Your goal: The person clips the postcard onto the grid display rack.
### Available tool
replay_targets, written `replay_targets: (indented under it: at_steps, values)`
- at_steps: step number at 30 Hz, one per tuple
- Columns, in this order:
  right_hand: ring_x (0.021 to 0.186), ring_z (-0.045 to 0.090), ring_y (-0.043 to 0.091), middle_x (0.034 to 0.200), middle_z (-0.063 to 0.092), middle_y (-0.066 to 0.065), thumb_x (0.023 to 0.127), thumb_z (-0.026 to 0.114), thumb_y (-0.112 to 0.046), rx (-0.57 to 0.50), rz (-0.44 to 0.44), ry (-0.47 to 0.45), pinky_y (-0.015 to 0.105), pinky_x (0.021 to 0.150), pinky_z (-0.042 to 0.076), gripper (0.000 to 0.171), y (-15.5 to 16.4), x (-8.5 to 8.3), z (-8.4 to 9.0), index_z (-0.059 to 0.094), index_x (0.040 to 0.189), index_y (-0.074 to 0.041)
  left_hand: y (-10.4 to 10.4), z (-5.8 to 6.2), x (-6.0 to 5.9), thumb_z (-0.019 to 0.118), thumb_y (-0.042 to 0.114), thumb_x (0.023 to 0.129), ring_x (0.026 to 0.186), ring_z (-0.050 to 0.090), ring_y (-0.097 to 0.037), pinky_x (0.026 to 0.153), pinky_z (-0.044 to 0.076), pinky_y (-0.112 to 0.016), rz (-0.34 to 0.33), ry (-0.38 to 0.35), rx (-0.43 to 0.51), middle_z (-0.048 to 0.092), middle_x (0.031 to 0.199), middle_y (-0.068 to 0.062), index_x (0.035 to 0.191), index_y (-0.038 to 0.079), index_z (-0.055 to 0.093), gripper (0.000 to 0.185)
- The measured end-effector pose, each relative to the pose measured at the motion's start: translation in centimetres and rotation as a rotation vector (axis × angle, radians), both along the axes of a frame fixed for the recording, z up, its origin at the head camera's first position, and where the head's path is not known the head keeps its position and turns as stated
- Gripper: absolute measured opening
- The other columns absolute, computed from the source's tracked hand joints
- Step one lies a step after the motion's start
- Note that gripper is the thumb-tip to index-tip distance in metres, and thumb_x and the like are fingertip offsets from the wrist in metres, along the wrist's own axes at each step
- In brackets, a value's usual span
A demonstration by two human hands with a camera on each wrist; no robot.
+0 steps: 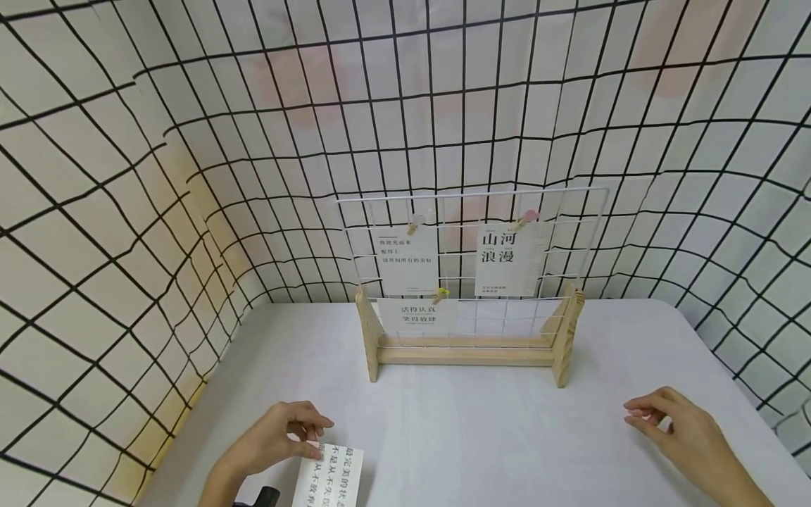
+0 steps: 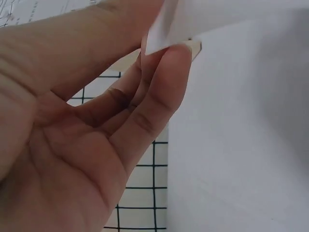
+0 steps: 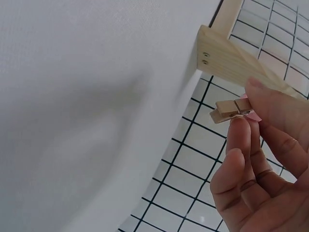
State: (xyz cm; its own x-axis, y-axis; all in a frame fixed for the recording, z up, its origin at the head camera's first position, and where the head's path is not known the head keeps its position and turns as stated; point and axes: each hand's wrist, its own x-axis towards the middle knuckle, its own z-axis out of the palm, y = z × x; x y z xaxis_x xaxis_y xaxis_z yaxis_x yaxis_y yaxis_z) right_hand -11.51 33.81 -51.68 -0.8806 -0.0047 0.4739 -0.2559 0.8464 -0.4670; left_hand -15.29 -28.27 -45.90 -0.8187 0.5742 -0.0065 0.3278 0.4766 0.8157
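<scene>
A white card printed with Chinese characters is pinched at its top edge by my left hand, low over the table's left front. In the left wrist view the pale card covers the upper part, above the fingertips. Out at the right, my right hand pinches a small wooden clothespin between thumb and fingers; a bit of pink decoration shows behind it. Ahead of both hands stands a white wire grid rack on a wooden base, bearing three clipped cards.
On the rack hang an upper left card, an upper right card and a lower left card, each under a decorated clothespin. A black-checked white curtain surrounds the white table at the back and sides.
</scene>
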Motion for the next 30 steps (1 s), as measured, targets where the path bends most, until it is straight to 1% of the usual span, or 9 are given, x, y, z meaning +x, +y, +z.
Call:
replay_targets:
  at_steps: [2,6,8,11,14,19,24,27,30]
  values:
    - [0.07,0.047,-0.01,0.08,0.057,-0.017,0.068,0.091,-0.002,-0.001,0.005,0.011,0.009,0.056,0.036,0.027,-0.2,0.1,0.1,0.077,0.087,-0.015,0.0,-0.1,0.0,0.085,0.016,0.083,0.085,0.064,-0.006,0.079,0.059,-0.023,-0.01,-0.025,0.005,0.07,0.094,-0.013,0.109,0.001,0.078,0.031]
    - [0.07,0.047,-0.011,0.079,0.057,-0.018,0.069,0.091,-0.003,-0.025,-0.007,0.003,0.008,0.056,0.037,0.026,-0.3,0.3,0.1,0.077,0.087,-0.015,0.0,0.2,0.0,0.082,0.011,0.086,0.088,0.061,-0.005,0.081,0.059,-0.024,-0.014,-0.015,-0.015,0.069,0.094,-0.006,0.096,0.01,0.081,0.01]
    - [0.069,0.047,-0.012,0.078,0.058,-0.019,0.07,0.091,-0.003,-0.034,-0.016,-0.003,0.007,0.057,0.038,0.025,-0.4,0.4,0.2,0.077,0.087,-0.014,-0.1,0.3,0.0,0.081,0.01,0.087,0.089,0.06,-0.005,0.081,0.058,-0.025,-0.004,-0.015,-0.026,0.068,0.093,-0.004,0.091,0.013,0.081,0.005]
    - [0.069,0.047,-0.013,0.078,0.059,-0.019,0.07,0.091,-0.003,-0.033,-0.024,-0.012,0.007,0.057,0.039,0.025,-0.4,0.4,0.1,0.077,0.087,-0.015,-0.2,0.2,-0.1,0.08,0.009,0.088,0.091,0.059,-0.005,0.083,0.058,-0.024,0.018,-0.026,-0.033,0.067,0.094,-0.003,0.09,0.015,0.081,0.006]
    - [0.068,0.047,-0.013,0.078,0.059,-0.02,0.07,0.091,-0.005,-0.014,-0.03,-0.028,0.007,0.057,0.039,0.024,-0.4,0.5,0.0,0.077,0.086,-0.017,-0.4,-0.1,-0.2,0.079,0.01,0.089,0.091,0.061,-0.006,0.082,0.059,-0.025,0.027,-0.042,-0.012,0.069,0.097,-0.004,0.092,0.015,0.079,0.007]
    - [0.067,0.047,-0.012,0.078,0.058,-0.02,0.07,0.091,-0.005,0.014,-0.005,-0.028,0.009,0.056,0.037,0.025,-0.3,0.4,-0.3,0.076,0.084,-0.018,-0.6,-0.5,-0.4,0.077,0.012,0.091,0.09,0.065,-0.008,0.079,0.058,-0.026,0.011,-0.07,0.047,0.075,0.099,-0.007,0.098,0.012,0.079,0.007]
    - [0.067,0.048,-0.012,0.078,0.059,-0.02,0.069,0.091,-0.004,0.03,0.008,-0.021,0.009,0.055,0.037,0.027,-0.2,0.4,-0.4,0.075,0.084,-0.02,-0.7,-0.7,-0.7,0.075,0.011,0.093,0.093,0.068,-0.009,0.08,0.061,-0.026,-0.022,-0.07,0.103,0.075,0.102,-0.012,0.108,0.005,0.08,0.017]
    - [0.067,0.048,-0.012,0.078,0.059,-0.019,0.07,0.091,-0.005,0.03,0.012,-0.027,0.009,0.056,0.036,0.026,-0.1,0.4,-0.4,0.075,0.084,-0.02,-0.7,-0.8,-0.9,0.074,0.01,0.094,0.094,0.069,-0.008,0.08,0.062,-0.027,-0.038,-0.065,0.117,0.074,0.102,-0.014,0.111,0.002,0.079,0.02]
    - [0.067,0.049,-0.012,0.079,0.059,-0.02,0.071,0.091,-0.006,0.025,0.009,-0.041,0.009,0.056,0.036,0.026,-0.1,0.5,-0.5,0.075,0.085,-0.02,-0.6,-0.7,-1.0,0.073,0.01,0.094,0.094,0.068,-0.008,0.08,0.062,-0.026,-0.031,-0.056,0.107,0.073,0.101,-0.013,0.113,0.002,0.079,0.021]
